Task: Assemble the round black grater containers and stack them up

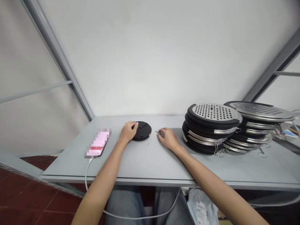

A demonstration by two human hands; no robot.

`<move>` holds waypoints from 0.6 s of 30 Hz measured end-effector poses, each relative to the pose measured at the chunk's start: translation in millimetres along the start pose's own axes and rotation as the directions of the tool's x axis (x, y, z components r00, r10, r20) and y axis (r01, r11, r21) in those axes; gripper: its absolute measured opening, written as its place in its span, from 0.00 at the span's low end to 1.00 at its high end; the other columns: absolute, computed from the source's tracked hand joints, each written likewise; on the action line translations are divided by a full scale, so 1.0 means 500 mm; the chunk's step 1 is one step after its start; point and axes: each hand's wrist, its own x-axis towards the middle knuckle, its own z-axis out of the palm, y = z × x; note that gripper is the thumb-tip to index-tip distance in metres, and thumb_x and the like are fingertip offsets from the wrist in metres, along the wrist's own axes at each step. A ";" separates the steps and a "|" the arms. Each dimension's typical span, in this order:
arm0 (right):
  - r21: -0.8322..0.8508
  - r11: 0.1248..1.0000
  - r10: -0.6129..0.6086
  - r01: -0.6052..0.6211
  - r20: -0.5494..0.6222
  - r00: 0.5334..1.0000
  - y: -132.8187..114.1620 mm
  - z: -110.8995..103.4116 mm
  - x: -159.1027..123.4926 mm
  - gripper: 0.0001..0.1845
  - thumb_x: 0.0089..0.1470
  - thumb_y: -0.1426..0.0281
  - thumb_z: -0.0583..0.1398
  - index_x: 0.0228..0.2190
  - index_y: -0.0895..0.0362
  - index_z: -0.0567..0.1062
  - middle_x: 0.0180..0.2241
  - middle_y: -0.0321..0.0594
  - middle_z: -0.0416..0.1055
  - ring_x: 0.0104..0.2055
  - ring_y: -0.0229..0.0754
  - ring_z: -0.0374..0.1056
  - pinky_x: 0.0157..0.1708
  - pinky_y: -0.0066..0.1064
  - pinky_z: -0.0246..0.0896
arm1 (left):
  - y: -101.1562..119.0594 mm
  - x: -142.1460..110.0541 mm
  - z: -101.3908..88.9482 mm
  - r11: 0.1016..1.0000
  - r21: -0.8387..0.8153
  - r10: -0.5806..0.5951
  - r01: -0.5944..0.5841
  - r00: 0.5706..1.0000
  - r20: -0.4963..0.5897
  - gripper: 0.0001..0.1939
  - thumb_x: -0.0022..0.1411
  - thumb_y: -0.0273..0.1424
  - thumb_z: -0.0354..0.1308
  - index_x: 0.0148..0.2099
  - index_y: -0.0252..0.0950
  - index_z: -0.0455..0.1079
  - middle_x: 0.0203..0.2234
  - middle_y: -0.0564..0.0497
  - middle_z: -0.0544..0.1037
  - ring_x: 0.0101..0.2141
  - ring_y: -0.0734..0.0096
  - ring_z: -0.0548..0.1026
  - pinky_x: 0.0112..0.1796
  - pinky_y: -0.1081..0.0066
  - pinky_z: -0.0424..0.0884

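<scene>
A flat black round disc lies on the grey table, with a thin line on its top and a small orange spot at its right edge. My left hand grips the disc's left side, the thumb and fingers curled over its rim. To the right of the disc, my right hand rests low over the tabletop. Its fingers are pinched on a small metal clip, whose wire end pokes out toward the disc; the rest is hidden by the fingers.
At right stand two stacks of round lids, a nearer stack topped by a perforated metal disc and a farther stack; wire clips hang from them. A phone with a white cable lies left. Below is a plastic bag.
</scene>
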 end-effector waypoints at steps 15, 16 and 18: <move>0.233 0.972 -0.016 0.027 -0.049 0.999 0.024 0.014 0.017 0.09 0.52 0.71 0.57 0.35 0.56 0.76 0.31 0.38 0.75 0.34 0.40 0.69 0.36 0.29 0.60 | 0.095 -0.068 -0.002 0.962 0.252 -0.115 0.104 0.993 0.027 0.28 0.67 0.48 0.40 0.43 0.37 0.77 0.47 0.44 0.77 0.49 0.49 0.69 0.48 0.52 0.64; 0.263 0.964 -0.010 0.030 -0.077 0.997 0.022 0.014 0.018 0.10 0.52 0.71 0.56 0.36 0.56 0.76 0.31 0.38 0.75 0.33 0.39 0.69 0.35 0.29 0.60 | 0.103 -0.076 -0.004 0.960 0.267 -0.102 0.090 0.994 0.032 0.28 0.67 0.48 0.40 0.43 0.37 0.77 0.47 0.43 0.76 0.49 0.48 0.68 0.48 0.51 0.64; 0.351 0.935 0.000 0.043 -0.122 0.993 0.019 0.013 0.020 0.11 0.52 0.70 0.56 0.36 0.56 0.76 0.31 0.38 0.75 0.32 0.39 0.69 0.34 0.29 0.61 | 0.116 -0.092 -0.007 0.960 0.275 -0.063 0.046 0.997 0.053 0.28 0.67 0.48 0.41 0.45 0.36 0.76 0.48 0.43 0.76 0.49 0.46 0.68 0.47 0.50 0.64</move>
